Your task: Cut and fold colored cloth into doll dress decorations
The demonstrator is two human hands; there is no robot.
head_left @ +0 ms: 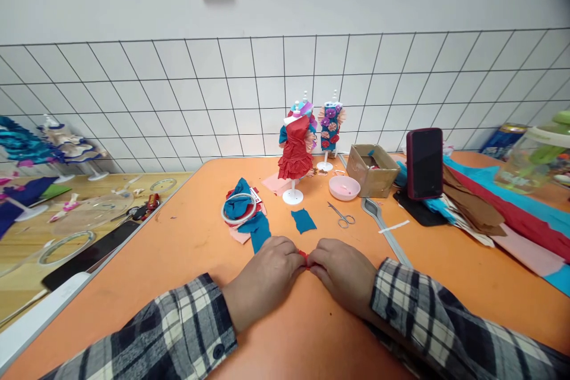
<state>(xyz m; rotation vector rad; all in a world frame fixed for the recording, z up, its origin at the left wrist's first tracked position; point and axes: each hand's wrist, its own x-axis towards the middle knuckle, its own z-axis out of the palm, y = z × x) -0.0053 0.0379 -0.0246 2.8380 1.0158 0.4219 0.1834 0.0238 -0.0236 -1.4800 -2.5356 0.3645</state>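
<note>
Both hands meet low over the orange table, fingertips pinched on a small piece of red crepe paper [304,256]. My left hand [278,264] grips its left side and my right hand [341,273] its right side; most of the piece is hidden by the fingers. Just beyond them lies a blue crepe paper square [303,221]. Small scissors [342,215] rest to its right. Left of it, a tape roll [238,209] sits on blue, red and pink paper scraps. Behind stands a miniature dress form in a red ruffled dress [295,145].
A pink bowl [344,188] and a cardboard box [373,172] stand at the back right, near a second decorated dress form [330,124]. A propped phone [424,164], grey strap-like item [387,231] and coloured paper strips [512,214] lie right. Another wooden table [178,177] adjoins left.
</note>
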